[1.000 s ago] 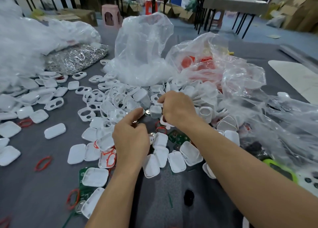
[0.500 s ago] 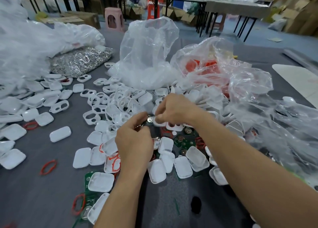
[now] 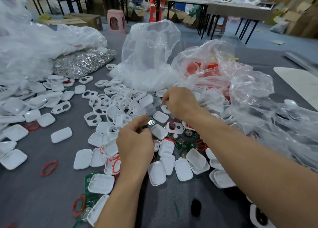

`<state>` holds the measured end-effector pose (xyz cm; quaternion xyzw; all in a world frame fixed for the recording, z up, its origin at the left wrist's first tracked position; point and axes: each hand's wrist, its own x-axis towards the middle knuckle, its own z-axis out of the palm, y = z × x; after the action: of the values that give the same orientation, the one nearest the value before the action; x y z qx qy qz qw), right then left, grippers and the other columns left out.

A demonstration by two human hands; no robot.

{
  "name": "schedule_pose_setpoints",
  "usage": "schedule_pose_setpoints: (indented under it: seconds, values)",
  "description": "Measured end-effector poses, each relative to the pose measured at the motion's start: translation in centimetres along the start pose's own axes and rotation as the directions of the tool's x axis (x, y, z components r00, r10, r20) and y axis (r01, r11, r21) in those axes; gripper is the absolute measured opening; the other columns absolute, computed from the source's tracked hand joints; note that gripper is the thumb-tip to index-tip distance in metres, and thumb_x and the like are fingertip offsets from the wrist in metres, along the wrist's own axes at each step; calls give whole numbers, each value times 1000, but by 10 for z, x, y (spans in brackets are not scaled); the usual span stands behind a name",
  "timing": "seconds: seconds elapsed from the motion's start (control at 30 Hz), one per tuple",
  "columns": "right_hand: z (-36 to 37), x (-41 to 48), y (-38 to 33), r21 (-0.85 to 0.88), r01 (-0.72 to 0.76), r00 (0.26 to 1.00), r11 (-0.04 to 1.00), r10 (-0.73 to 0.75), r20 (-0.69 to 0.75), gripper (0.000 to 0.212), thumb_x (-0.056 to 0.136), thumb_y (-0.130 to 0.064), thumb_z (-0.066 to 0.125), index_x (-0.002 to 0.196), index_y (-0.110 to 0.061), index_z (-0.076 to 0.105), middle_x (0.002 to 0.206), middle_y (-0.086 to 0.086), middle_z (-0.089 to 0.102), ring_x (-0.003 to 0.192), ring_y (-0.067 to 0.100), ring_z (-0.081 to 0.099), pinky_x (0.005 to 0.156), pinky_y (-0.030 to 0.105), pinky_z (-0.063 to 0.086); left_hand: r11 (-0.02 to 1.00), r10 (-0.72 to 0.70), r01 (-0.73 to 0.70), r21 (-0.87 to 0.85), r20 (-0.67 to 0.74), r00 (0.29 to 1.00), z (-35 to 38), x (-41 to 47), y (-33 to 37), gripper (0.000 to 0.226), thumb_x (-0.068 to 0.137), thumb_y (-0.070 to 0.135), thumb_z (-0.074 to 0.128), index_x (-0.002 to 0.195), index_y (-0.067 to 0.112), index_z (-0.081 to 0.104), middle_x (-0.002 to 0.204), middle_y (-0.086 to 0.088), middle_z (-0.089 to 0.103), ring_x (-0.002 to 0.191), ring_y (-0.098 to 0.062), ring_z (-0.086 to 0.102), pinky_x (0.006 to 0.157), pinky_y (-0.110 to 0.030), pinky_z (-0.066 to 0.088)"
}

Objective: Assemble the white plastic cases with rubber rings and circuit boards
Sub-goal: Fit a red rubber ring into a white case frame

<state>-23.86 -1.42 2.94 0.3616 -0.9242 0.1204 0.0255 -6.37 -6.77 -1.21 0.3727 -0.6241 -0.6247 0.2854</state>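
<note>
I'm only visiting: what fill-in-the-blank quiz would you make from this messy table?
1. The left hand pinches a ____ circuit board.
2. The loose rubber ring on the grey table is ____.
3. The stool beyond the table is ____.
Missing words: green; red; pink.

Both bare forearms reach in from the near edge of the surface, the right one from the near right corner. The left hand is nearer, back up, fingers curled, its thumb and forefinger pinching a small circuit board at their tips. The right hand is just beyond it, close but apart, knuckles up and fingers curled downward. Its fingertips are hidden, so its grip cannot be told.
</note>
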Motion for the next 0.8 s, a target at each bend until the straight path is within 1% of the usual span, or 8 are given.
schedule_pose_setpoints:
  seconds: [0.13,0.23,0.37,0.47,0.53,0.6,0.63,0.8]
  values:
    - [-1,-10,2,-23,55,985,998,-51,162,37,91,-5,59,121,-21,72,118,8,70,112,28,62,95,39,54,999,36,-37,27,36,999,0,-6,5,55,68,16,50,88,62,72,92,34,73,90,14,67,89,-37,60]
    - [1,-12,-2,-70,70,985,995,-58,162,32,89,-6,60,119,-13,68,113,11,70,107,31,62,88,38,54,999,39,-41,35,49,998,-2,-8,5,54,67,16,50,87,61,73,93,34,73,91,12,68,90,-39,60]
    - [-2,-19,-7,15,-12,999,1000,12,51,42,87,2,54,122,-16,68,118,11,70,106,33,65,88,41,56,1000,29,-29,7,49,998,-5,-9,6,52,65,18,50,85,60,73,93,30,75,95,2,71,89,-43,61]
    - [-15,-33,-3,321,-131,963,938,197,-184,46,89,8,49,118,-16,76,115,7,76,105,26,70,93,39,58,999,45,-45,-4,44,998,-4,-10,4,46,67,19,51,87,51,77,93,28,75,96,1,71,90,-43,60]
    - [-25,-48,-1,708,-208,871,675,457,-180,34,92,7,58,109,-14,79,104,4,77,93,21,73,83,33,62,996,91,-92,9,65,994,-3,-13,4,40,73,20,56,91,50,77,95,29,75,95,3,71,91,-41,60]
    - [-32,-72,-9,963,-223,826,149,553,105,19,90,6,67,94,-9,77,91,13,77,77,26,75,66,32,63,983,180,-182,-2,150,972,1,-19,8,40,77,22,64,98,55,74,101,31,74,96,5,70,92,-37,59]
    - [-32,-85,-13,973,-229,831,-19,516,206,15,88,5,69,86,-8,76,86,17,77,70,26,74,60,30,61,975,223,-221,-35,223,949,3,-22,10,43,78,22,67,103,57,73,105,29,74,99,3,70,93,-36,58]
    - [-19,-136,-22,952,-260,815,-162,492,306,26,90,-2,72,67,-13,77,77,13,77,61,20,70,52,23,55,947,320,-262,-187,457,830,15,-35,13,33,86,8,74,107,33,78,104,4,79,99,-21,75,94,-48,59]
